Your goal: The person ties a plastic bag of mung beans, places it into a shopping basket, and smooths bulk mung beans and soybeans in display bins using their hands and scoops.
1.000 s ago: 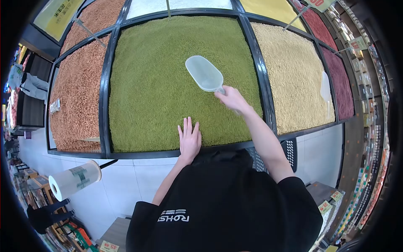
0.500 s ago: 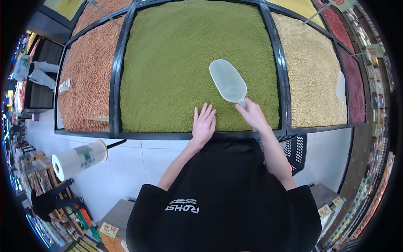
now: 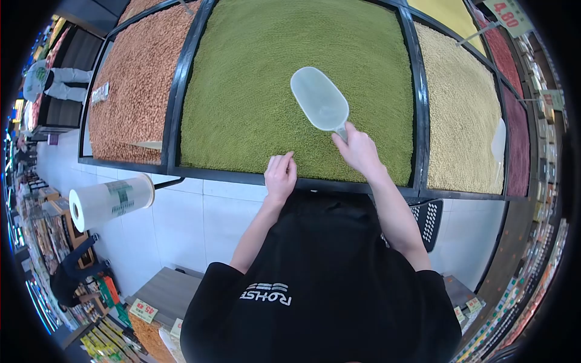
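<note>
My right hand (image 3: 360,151) grips the handle of a translucent plastic scoop (image 3: 319,100). The scoop is over the large bin of green beans (image 3: 254,78), its bowl pointing up and left, with no beans visible in it. My left hand (image 3: 281,175) is at the bin's near edge, beside the beans, with its fingers curled in. Whether it holds anything small is hidden.
Peanuts (image 3: 139,85) fill the bin on the left. To the right are pale yellow beans (image 3: 460,115) with a second scoop (image 3: 498,148) in them. A plastic bag roll (image 3: 115,201) sticks out at the lower left. Two people stand farther off on the left.
My left hand has drawn back from lying spread on the beans, and its fingers have curled. The scoop, held in my right hand, has shifted over the beans. The view has moved too.
</note>
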### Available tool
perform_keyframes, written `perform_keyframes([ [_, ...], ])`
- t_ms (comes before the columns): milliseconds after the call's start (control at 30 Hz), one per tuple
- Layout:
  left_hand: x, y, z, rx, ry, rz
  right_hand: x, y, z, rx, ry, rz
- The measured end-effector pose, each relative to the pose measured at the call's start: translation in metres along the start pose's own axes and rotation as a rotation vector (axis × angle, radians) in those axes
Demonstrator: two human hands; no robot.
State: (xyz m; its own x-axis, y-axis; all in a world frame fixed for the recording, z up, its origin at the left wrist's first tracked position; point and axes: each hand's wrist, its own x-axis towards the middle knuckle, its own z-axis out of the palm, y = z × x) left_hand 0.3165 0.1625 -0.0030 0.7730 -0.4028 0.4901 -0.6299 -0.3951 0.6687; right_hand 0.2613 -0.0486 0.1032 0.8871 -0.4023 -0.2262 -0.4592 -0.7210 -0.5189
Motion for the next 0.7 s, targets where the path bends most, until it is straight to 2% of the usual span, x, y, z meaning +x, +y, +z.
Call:
perform_keyframes([
  [67,-0.002,0.001,-0.001,0.025,0.020,-0.006,0.000,-0.009,0.005,0.022,-0.014,-0.027],
  [133,-0.005,0.001,-0.001,0.055,-0.005,-0.023,-0.004,-0.016,0.011,-0.019,-0.197,-0.179],
  [233,-0.007,0.002,-0.003,-0.027,-0.061,-0.067,0.003,-0.034,0.017,-0.064,-0.276,-0.266],
  [367,-0.007,0.001,-0.005,-0.012,-0.135,-0.102,0.025,-0.043,0.026,-0.153,-0.281,-0.303],
  [433,-0.007,-0.001,-0.004,0.027,-0.110,-0.125,0.037,-0.048,0.024,-0.157,-0.163,-0.323],
  [500,-0.009,-0.007,0.001,0.047,-0.055,-0.087,0.050,-0.052,0.023,-0.079,-0.016,-0.185],
  [567,-0.010,-0.006,-0.001,0.062,-0.099,-0.148,0.056,-0.041,0.021,0.108,0.045,-0.099],
  [633,-0.013,-0.010,0.005,0.035,-0.063,-0.137,0.051,-0.023,0.022,0.229,-0.027,-0.101],
  [700,-0.015,-0.011,0.007,0.024,-0.107,-0.175,0.035,-0.005,0.039,0.442,0.027,-0.153],
])
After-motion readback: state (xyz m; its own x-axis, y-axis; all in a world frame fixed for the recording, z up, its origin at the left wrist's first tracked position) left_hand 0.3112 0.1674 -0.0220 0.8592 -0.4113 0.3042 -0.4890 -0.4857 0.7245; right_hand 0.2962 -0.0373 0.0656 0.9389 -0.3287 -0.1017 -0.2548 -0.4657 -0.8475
